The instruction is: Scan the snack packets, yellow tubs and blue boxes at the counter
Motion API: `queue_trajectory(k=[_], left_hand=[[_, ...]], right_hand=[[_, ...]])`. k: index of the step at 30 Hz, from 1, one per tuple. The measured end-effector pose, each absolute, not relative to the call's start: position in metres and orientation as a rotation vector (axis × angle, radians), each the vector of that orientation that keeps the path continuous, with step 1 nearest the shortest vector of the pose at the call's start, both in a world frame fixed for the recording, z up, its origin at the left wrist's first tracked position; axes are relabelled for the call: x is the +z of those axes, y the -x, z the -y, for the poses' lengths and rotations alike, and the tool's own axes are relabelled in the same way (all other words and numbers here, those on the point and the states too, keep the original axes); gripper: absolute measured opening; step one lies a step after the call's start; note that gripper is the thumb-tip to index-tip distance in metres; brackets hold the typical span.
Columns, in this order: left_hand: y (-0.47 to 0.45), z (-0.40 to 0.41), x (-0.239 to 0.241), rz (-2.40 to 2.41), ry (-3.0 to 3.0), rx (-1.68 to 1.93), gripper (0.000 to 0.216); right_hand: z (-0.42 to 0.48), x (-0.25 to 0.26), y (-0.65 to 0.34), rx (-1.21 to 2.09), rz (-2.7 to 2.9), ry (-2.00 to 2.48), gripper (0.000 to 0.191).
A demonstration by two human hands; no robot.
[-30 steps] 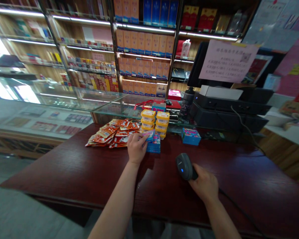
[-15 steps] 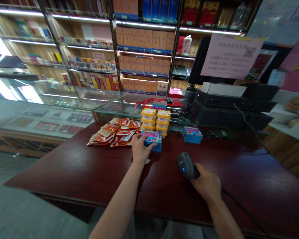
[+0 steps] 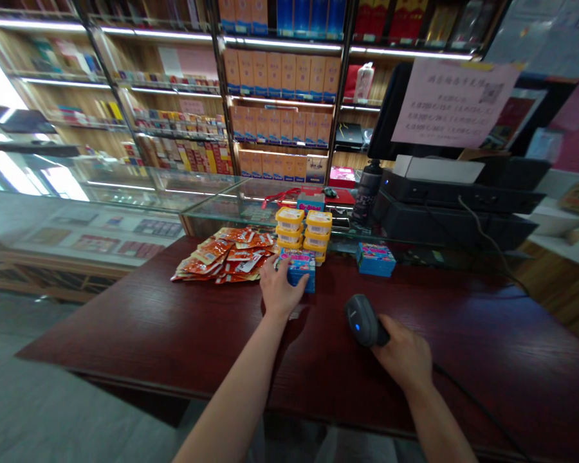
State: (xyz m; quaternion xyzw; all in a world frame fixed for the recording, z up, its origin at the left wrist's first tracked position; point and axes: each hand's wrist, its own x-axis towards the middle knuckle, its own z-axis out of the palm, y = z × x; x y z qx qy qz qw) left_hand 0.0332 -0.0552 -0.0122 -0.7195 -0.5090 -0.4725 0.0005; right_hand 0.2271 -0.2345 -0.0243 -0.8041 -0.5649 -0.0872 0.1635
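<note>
My left hand (image 3: 282, 289) curves around the near left side of a blue box with a pink-and-white top (image 3: 303, 265), the thumb across its front and the fingers at its left edge. The box rests on the dark wooden desk, close in front of stacked yellow-lidded tubs (image 3: 317, 233). Left of that hand lies a heap of orange snack packets (image 3: 226, 257). Wrapped around the handle of a black barcode scanner (image 3: 364, 321) is my right hand (image 3: 405, 354); the scanner's head points away and left, a blue light glowing on it. Farther back stands a similar blue box (image 3: 376, 259).
Behind the desk (image 3: 197, 334) runs a glass counter (image 3: 251, 193) with a dark bottle (image 3: 367, 190). A monitor with a paper notice (image 3: 456, 106) stands at right above black equipment. The scanner cable (image 3: 477, 405) trails right. Shelves of boxes line the back.
My left hand has shifted slightly right against the blue box, which stays in place on the desk. The right hand still holds the scanner; the view has moved a little.
</note>
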Motion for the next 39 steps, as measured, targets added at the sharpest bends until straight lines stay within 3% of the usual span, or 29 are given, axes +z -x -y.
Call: queue_trajectory(k=[4,13,39], left_hand=[[-0.051,0.061,-0.012,1.694,2.197,-1.413,0.071],[-0.052,0.055,-0.017,1.620,2.224,-1.425,0.044],[-0.048,0.055,-0.020,1.628,2.237,-1.488,0.053]], right_hand=[[0.234,-0.024,-0.227,-0.226,1.605,2.297,0.024],[0.234,-0.024,-0.228,-0.233,1.626,2.306,0.022],[0.234,-0.018,-0.226,-0.187,1.622,2.321,0.021]])
